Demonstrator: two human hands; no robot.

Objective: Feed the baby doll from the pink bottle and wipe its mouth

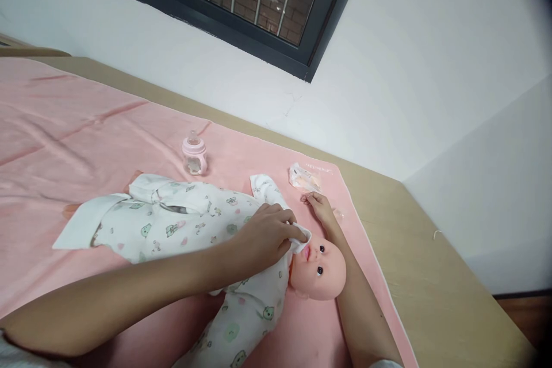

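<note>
A baby doll (321, 270) lies on its back in a white printed suit (185, 221), head toward the right. My left hand (265, 236) reaches across its chest, fingers closed on a small white cloth (301, 234) at the doll's mouth and chin. Beyond the head, my right hand (319, 207) rests on the pink blanket (319, 328), its fingers loosely bent with nothing visible in them. Just past those fingertips lies a clear plastic packet (304, 178) with something pale orange inside. A small clear object (337, 214) sits by my right wrist, partly hidden.
A pink baby bottle (194, 155) with a handle stands upright beyond the doll's legs. The blanket covers much of a wooden surface (414, 264), whose bare edge runs along the white wall (388, 69). A dark-framed window (302, 57) with bars is above.
</note>
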